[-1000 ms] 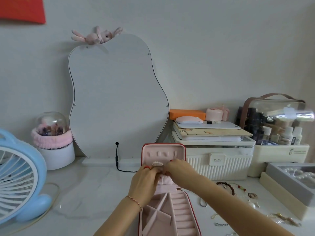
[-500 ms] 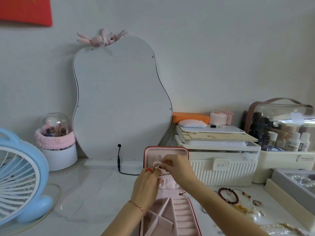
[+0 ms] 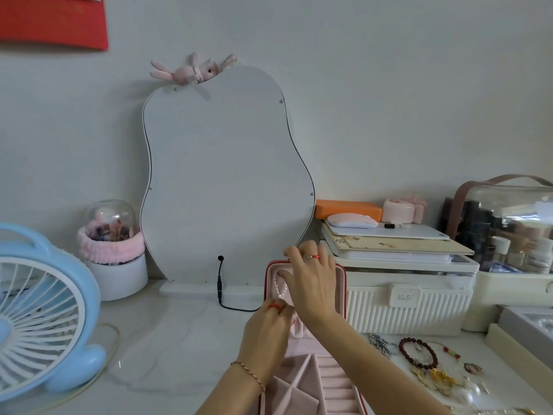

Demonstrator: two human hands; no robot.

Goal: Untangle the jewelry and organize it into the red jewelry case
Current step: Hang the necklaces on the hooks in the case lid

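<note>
Hanging the pearl necklace (image 3: 281, 287) in the upright lid of the red case (image 3: 343, 290), right hand (image 3: 312, 284) spread flat on it, left hand (image 3: 267, 330) pinching its lower end; next I tuck that end into the lid pocket.

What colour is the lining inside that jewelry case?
Pale pink inside the jewelry case, with a red outer edge; the head view shows it.

Open counter (image 3: 179, 339) is lying left of the red jewelry case (image 3: 344, 283); the blue fan (image 3: 45, 310) is blocking farther left, the mirror (image 3: 224, 181) is crowding behind, and the white box (image 3: 419, 304) and loose jewelry (image 3: 425, 360) are hemming the right.
</note>
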